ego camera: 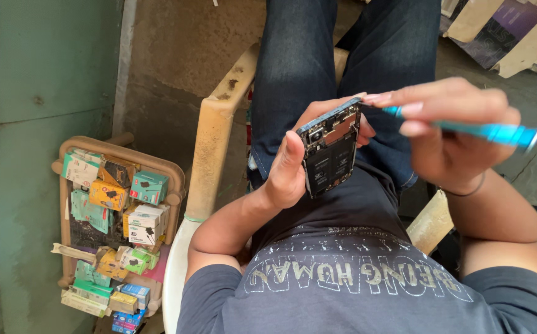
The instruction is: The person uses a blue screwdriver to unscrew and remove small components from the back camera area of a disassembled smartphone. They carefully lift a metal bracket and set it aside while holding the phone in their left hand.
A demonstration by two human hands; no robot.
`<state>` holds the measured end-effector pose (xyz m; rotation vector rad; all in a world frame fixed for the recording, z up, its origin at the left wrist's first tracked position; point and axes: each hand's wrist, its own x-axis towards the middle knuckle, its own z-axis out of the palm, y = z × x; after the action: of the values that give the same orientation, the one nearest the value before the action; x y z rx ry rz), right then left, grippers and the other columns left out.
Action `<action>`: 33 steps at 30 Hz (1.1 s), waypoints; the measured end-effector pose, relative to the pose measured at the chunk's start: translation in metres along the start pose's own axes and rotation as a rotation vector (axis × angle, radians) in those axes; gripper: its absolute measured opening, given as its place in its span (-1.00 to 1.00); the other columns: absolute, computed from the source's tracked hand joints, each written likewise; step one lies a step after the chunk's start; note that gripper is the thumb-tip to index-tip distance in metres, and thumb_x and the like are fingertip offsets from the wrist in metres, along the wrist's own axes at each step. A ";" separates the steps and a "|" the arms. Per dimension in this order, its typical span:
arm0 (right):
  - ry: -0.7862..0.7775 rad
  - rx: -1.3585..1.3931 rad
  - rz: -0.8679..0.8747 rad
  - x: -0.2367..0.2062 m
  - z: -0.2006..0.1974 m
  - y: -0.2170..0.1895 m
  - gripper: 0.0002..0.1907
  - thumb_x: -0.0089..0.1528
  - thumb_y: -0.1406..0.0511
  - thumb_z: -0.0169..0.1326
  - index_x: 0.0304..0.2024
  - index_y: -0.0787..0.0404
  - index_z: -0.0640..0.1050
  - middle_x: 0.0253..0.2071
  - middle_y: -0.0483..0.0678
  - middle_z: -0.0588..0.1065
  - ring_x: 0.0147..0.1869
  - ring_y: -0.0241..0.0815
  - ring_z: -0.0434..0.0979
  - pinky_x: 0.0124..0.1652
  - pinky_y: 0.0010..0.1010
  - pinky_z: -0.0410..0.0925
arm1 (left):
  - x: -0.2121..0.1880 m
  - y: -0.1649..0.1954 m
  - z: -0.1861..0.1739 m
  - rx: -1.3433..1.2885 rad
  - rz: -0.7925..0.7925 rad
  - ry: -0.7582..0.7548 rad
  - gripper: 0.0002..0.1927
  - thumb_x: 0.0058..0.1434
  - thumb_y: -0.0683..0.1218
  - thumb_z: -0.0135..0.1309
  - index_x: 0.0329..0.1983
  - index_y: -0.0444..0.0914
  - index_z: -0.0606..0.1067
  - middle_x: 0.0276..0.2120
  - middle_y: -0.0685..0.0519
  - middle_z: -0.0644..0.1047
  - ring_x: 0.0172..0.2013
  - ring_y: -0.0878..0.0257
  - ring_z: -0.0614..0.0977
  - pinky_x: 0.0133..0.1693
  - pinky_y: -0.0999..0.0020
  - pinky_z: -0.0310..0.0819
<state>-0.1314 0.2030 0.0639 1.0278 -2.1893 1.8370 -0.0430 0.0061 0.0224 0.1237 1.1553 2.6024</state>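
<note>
Opened phone [331,151]: back cover off, dark battery and circuit board exposed, held tilted above the person's lap, over the dark T-shirt and jeans.

Left hand [293,164]: grasps the phone from its left edge. The thumb lies along that near side; the fingers wrap behind and show at the far edge near the top. Grip is closed around the phone body.

Right hand [451,133]: clenched on a blue screwdriver [466,128], pinched between the thumb and fingertips. The shaft runs roughly level, from the right towards the phone. The tip sits at the phone's top right corner; blur prevents confirming whether it touches. A thin band circles this wrist.

Surroundings: the person sits in a worn cream plastic chair [216,142], whose armrest stands to the left of the legs. Further left, near a green wall, a brown tray-like stand [123,151] carries many small accessory boxes [148,187] in green, orange and white, piled loosely. More such boxes, some blue, sit stacked below its lower end. Torn cardboard [503,37] lies on the floor at upper right, well apart from the hands.
</note>
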 end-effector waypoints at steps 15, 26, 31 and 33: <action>-0.082 0.353 0.506 0.015 -0.029 0.001 -0.79 0.53 0.35 0.08 -0.05 0.41 0.38 -0.20 0.13 0.55 -0.10 -0.11 0.67 -0.01 -0.38 0.58 | 0.001 -0.007 -0.004 -0.011 -0.034 -0.041 -0.11 0.48 0.48 -0.36 0.43 -0.35 0.23 0.07 -0.14 0.48 0.06 0.22 0.51 0.19 0.30 0.39; -0.256 0.110 0.316 0.033 -0.032 0.005 -0.80 0.40 0.36 0.06 -0.12 0.44 0.39 -0.27 0.16 0.55 -0.15 -0.06 0.66 -0.14 -0.36 0.55 | 0.003 -0.008 -0.007 -0.065 -0.035 -0.041 -0.15 0.52 0.46 -0.37 0.39 -0.38 0.25 0.06 -0.17 0.49 0.05 0.21 0.52 0.17 0.29 0.40; -0.185 0.405 0.583 0.030 -0.033 0.007 -0.78 0.48 0.32 0.09 -0.07 0.40 0.42 -0.23 0.10 0.56 -0.11 -0.15 0.67 -0.02 -0.40 0.58 | 0.002 -0.008 -0.006 -0.111 -0.067 -0.055 -0.15 0.52 0.45 -0.36 0.40 -0.37 0.24 0.08 -0.18 0.48 0.07 0.20 0.51 0.19 0.28 0.39; -0.174 0.509 0.671 0.030 -0.034 0.012 -0.79 0.46 0.32 0.10 -0.05 0.40 0.44 -0.23 0.11 0.56 -0.12 -0.14 0.67 0.02 -0.35 0.59 | 0.001 -0.008 -0.007 -0.141 -0.086 -0.060 -0.15 0.51 0.45 -0.35 0.40 -0.37 0.24 0.08 -0.19 0.48 0.07 0.20 0.51 0.20 0.28 0.37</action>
<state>-0.1727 0.2214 0.0776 0.5346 -2.4212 2.7947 -0.0434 0.0069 0.0117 0.1191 0.9324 2.5759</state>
